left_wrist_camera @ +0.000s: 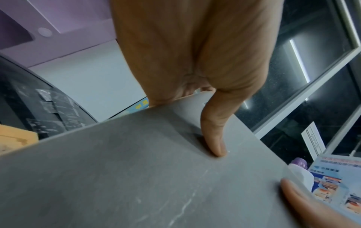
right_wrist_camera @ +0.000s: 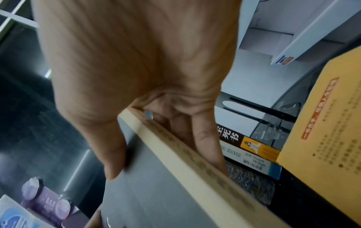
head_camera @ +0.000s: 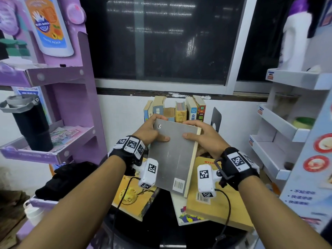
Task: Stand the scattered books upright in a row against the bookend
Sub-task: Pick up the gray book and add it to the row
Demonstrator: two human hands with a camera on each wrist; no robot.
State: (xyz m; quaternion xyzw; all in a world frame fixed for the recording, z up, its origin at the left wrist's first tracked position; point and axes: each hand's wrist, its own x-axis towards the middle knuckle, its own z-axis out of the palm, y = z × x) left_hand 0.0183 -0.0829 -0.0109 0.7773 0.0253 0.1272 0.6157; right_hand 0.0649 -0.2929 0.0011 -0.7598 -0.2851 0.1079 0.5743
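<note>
A grey book (head_camera: 172, 155) with a barcode at its near corner is held in the air, tilted, above the table. My left hand (head_camera: 151, 131) grips its far left corner, thumb on the cover (left_wrist_camera: 213, 138). My right hand (head_camera: 201, 135) grips its far right corner, thumb on top (right_wrist_camera: 115, 155) and fingers (right_wrist_camera: 205, 138) under the page edge (right_wrist_camera: 185, 160). Behind it, several books (head_camera: 181, 110) stand upright in a row against the wall, with the dark bookend (head_camera: 216, 117) at their right. Two yellow books (head_camera: 133, 196) (head_camera: 219, 209) lie flat on the dark table.
A purple display shelf (head_camera: 59, 81) with a black flask (head_camera: 28, 123) stands at the left. White shelves (head_camera: 280, 126) stand at the right. A dark window (head_camera: 161, 38) fills the wall behind. A thinner colourful book (head_camera: 186, 214) lies under the right yellow one.
</note>
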